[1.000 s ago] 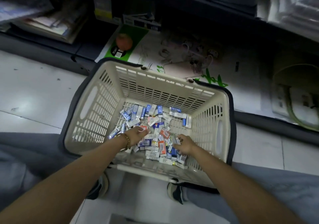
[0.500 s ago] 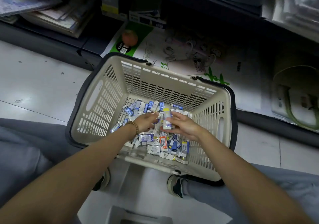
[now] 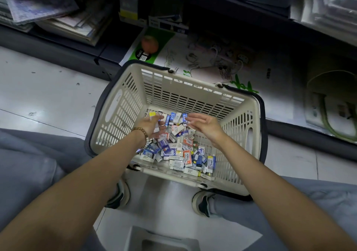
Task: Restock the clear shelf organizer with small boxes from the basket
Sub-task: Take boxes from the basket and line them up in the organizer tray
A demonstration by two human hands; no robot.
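A cream plastic basket (image 3: 123, 104) stands on the floor between my feet. Several small blue, white and orange boxes (image 3: 179, 150) lie loose in its bottom. My left hand (image 3: 150, 127), with a bead bracelet on the wrist, is raised over the pile. It holds a few small boxes, one with a yellow end (image 3: 152, 114) at its fingertips. To the right of it my right hand (image 3: 204, 124) hovers with fingers straight and nothing in it. A pale plastic container (image 3: 160, 239) shows at the bottom edge, partly cut off.
Dark low shelving runs along the far side, with stacked paper goods (image 3: 58, 19) at left. Behind the basket is a green and white package (image 3: 154, 44) showing an orange ball. My shoes (image 3: 119, 194) are close under the basket's near edge. The floor has white tiles.
Both hands have lifted from the pile. The yellow-ended box held between the hands half a second ago is now in my left hand, and the hands have drawn apart.
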